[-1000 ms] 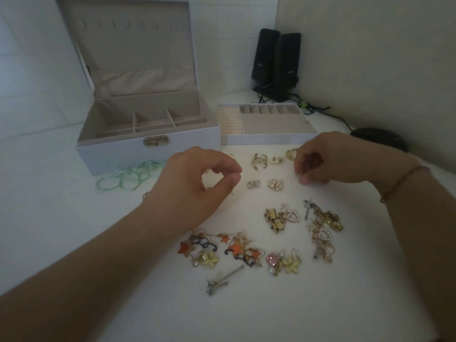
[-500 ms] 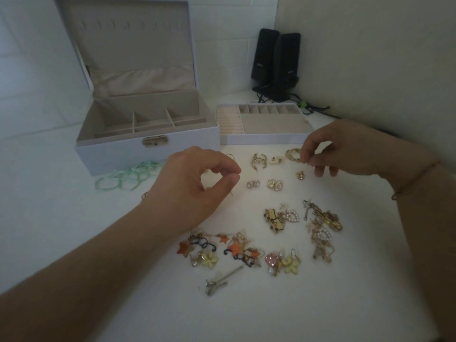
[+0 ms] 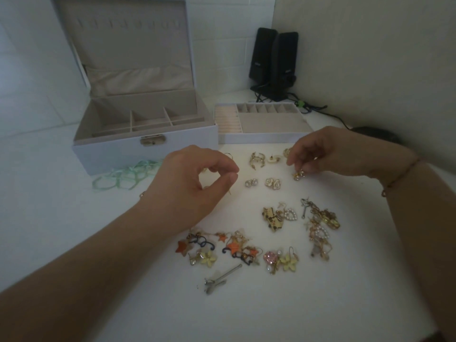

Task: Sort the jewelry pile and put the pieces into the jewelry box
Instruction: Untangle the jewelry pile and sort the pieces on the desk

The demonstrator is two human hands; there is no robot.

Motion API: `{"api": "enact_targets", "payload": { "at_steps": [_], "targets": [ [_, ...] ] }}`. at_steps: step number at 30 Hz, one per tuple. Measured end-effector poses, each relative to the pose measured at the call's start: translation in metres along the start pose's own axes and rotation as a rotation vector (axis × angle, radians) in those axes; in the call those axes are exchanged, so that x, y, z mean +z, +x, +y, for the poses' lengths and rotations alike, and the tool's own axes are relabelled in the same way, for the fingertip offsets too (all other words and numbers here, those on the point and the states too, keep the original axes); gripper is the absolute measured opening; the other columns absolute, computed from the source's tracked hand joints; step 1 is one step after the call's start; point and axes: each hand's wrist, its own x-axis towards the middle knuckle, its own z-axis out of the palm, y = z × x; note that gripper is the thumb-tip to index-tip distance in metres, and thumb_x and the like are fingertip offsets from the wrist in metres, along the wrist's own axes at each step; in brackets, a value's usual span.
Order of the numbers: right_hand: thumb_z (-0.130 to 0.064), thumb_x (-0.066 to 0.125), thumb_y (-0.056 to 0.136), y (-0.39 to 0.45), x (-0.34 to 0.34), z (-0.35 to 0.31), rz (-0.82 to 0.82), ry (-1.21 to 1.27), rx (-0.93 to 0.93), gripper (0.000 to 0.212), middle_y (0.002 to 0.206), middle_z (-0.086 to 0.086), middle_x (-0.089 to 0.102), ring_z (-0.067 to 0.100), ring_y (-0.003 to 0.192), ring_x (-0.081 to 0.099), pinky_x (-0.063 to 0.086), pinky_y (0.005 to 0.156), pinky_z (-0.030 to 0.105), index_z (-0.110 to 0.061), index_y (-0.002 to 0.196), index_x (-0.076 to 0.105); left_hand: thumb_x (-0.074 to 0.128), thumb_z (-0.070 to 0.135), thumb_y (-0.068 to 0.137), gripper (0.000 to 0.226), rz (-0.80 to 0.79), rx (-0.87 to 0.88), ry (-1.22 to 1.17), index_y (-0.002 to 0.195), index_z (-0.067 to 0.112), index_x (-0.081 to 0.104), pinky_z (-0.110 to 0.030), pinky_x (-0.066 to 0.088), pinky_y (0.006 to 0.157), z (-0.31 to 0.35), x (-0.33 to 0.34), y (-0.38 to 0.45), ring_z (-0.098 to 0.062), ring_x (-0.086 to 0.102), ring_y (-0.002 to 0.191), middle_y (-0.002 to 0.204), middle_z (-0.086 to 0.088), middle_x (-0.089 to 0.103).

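Observation:
The open white jewelry box (image 3: pixel 118 154) stands at the back left, and its lift-out tray (image 3: pixel 261 138) lies to its right. Sorted jewelry lies on the white table: gold earrings (image 3: pixel 256 160), white flower studs (image 3: pixel 272 183), a pearl heart (image 3: pixel 290 214), a gold tangle (image 3: pixel 320 225) and orange star pieces (image 3: pixel 222 248). My left hand (image 3: pixel 187 188) hovers over the table's middle, thumb and forefinger pinched together, with a thin gold earring wire (image 3: pixel 230 192) showing just under the thumb. My right hand (image 3: pixel 325 154) reaches down and pinches a small gold earring (image 3: pixel 299 175) on the table.
A mint green ribbon (image 3: pixel 123 176) lies in front of the box. Two black speakers (image 3: pixel 274 65) with cables stand in the back corner, and a dark mouse (image 3: pixel 377 134) sits by the right wall. A silver hair clip (image 3: pixel 219 277) lies near the front.
My right hand lifted a small gold piece off the table, then came back down next to the one left lying there. My left hand has kept still.

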Motion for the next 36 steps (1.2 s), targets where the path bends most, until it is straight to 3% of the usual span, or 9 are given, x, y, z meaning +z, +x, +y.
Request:
{"api": "enact_targets", "payload": {
  "at_steps": [9, 15, 20, 26, 32, 34, 36],
  "targets": [
    [0.007, 0.063, 0.084, 0.002, 0.004, -0.006, -0.041, -0.066, -0.08, 0.038, 0.09, -0.005, 0.071, 0.006, 0.083, 0.065, 0.047, 0.074, 0.009, -0.028, 0.099, 0.069, 0.067, 0.029, 0.084, 0.012, 0.008, 0.027, 0.016, 0.092, 0.027, 0.075, -0.017, 0.046, 0.081, 0.001, 0.0, 0.0, -0.005, 0.062, 0.092, 0.083, 0.032, 0.062],
    [0.004, 0.064, 0.085, -0.002, 0.0, -0.006, -0.029, -0.105, -0.086, 0.043, 0.093, -0.01, 0.069, 0.005, 0.082, 0.062, 0.047, 0.073, 0.009, -0.037, 0.098, 0.067, 0.067, 0.029, 0.084, 0.012, 0.005, 0.028, 0.012, 0.092, 0.026, 0.075, -0.018, 0.047, 0.082, 0.0, -0.001, 0.0, -0.006, 0.062, 0.092, 0.083, 0.031, 0.063],
    [-0.023, 0.074, 0.08, -0.001, 0.007, -0.011, -0.115, -0.119, -0.073, 0.024, 0.098, -0.01, 0.066, 0.01, 0.083, 0.061, 0.052, 0.075, 0.021, -0.038, 0.098, 0.07, 0.066, 0.03, 0.084, 0.013, -0.002, 0.02, 0.011, 0.092, 0.026, 0.075, -0.018, 0.047, 0.084, 0.0, -0.001, 0.0, -0.004, 0.062, 0.092, 0.084, 0.031, 0.063],
    [-0.023, 0.074, 0.08, 0.003, 0.012, -0.013, -0.036, -0.22, -0.022, 0.011, 0.082, -0.011, 0.068, 0.013, 0.077, 0.065, 0.054, 0.071, 0.023, -0.032, 0.084, 0.071, 0.066, 0.03, 0.084, 0.011, -0.006, 0.013, 0.011, 0.092, 0.028, 0.075, -0.014, 0.046, 0.082, -0.002, -0.001, 0.0, -0.001, 0.061, 0.092, 0.085, 0.031, 0.064],
    [-0.03, 0.073, 0.081, 0.001, 0.015, -0.021, 0.027, -0.284, -0.014, 0.012, 0.084, -0.012, 0.065, 0.006, 0.074, 0.06, 0.049, 0.067, 0.019, -0.035, 0.09, 0.068, 0.066, 0.031, 0.084, 0.01, -0.021, -0.007, -0.008, 0.091, 0.034, 0.071, -0.02, 0.049, 0.082, -0.006, -0.005, 0.0, -0.003, 0.064, 0.091, 0.087, 0.022, 0.068],
    [-0.032, 0.073, 0.08, -0.007, 0.008, -0.025, 0.063, -0.288, -0.043, 0.009, 0.083, -0.013, 0.065, 0.004, 0.074, 0.059, 0.045, 0.066, 0.015, -0.038, 0.086, 0.068, 0.067, 0.031, 0.085, 0.01, -0.074, 0.019, -0.015, 0.093, 0.031, 0.072, -0.024, 0.05, 0.084, -0.006, -0.01, -0.001, -0.007, 0.065, 0.091, 0.088, 0.018, 0.069],
    [-0.034, 0.072, 0.079, -0.016, 0.001, -0.029, 0.0, -0.259, -0.063, 0.006, 0.083, -0.014, 0.068, 0.009, 0.072, 0.061, 0.048, 0.065, 0.019, -0.038, 0.08, 0.069, 0.065, 0.034, 0.087, 0.014, -0.156, 0.082, 0.008, 0.095, 0.026, 0.074, -0.031, 0.052, 0.084, -0.007, -0.014, -0.002, -0.01, 0.066, 0.091, 0.09, 0.015, 0.07]
  ]
}}
